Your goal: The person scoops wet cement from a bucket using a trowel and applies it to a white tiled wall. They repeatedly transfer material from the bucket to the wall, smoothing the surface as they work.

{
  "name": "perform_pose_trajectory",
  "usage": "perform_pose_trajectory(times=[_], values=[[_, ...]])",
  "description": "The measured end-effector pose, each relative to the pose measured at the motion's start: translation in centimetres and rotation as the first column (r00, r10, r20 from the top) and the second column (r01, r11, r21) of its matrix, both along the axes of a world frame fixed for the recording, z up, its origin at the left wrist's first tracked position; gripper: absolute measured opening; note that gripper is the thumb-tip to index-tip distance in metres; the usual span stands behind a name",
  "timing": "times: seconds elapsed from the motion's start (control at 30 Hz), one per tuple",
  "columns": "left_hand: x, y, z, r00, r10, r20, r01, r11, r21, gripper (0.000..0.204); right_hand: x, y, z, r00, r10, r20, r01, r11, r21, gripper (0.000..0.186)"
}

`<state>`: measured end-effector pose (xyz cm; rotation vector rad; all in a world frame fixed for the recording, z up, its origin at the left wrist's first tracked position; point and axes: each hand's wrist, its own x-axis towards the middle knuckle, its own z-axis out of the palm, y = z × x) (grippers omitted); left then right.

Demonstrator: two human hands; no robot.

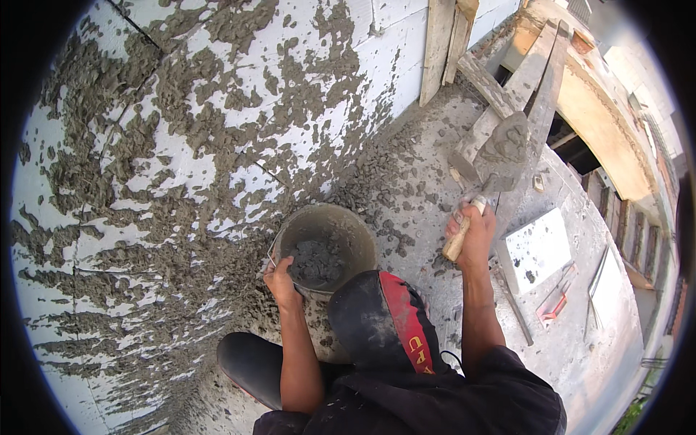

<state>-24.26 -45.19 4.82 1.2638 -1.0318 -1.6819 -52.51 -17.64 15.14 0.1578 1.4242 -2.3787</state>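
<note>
My left hand point(281, 279) grips the left rim of a grey bucket point(350, 239), which has wet mortar point(317, 257) low inside it. My right hand point(473, 228) is closed round the wooden handle of a trowel point(506, 145), whose blade points away from me and carries grey mortar, over some wooden boards. Beside the bucket, the white block wall point(177, 51) is spattered with clumps of mortar. My black knee with a red band point(377, 319) is bent up just below the bucket, between my forearms.
Planks point(544, 65) lie at the back right, near upright boards point(438, 43). A white block point(534, 246), a metal bar point(515, 312) and a red-framed tool point(554, 308) lie right of me. Mortar crumbs litter the floor point(413, 167). Beyond the slab's right edge are dark openings point(562, 134).
</note>
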Motion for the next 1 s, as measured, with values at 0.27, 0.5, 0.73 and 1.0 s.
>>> perform_pose_trajectory(times=[0.27, 0.5, 0.73, 1.0], values=[[-0.5, 0.2, -0.2, 0.999, 0.009, 0.048, -0.009, 1.0, -0.005, 0.023, -8.3, -4.2, -6.3, 0.571, -0.406, -0.714, 0.805, 0.448, 0.39, 0.028], [-1.2, 2.1, 0.8, 1.0, 0.023, 0.0, -0.023, 0.999, 0.029, 0.043, 6.5, 1.9, -10.8, 0.328, 0.928, -0.173, -0.178, 0.241, 0.954, 0.04], [-6.4, 7.1, 1.5, 0.878, -0.284, 0.386, 0.447, 0.774, -0.449, 0.024, 4.3, -1.0, -8.6, -0.07, 0.997, -0.021, 0.067, 0.026, 0.997, 0.035], [-5.3, 6.9, 1.7, 0.822, -0.4, 0.405, 0.557, 0.711, -0.429, 0.013, 5.6, -3.8, -8.7, -0.229, 0.97, 0.081, 0.223, -0.029, 0.974, 0.018]])
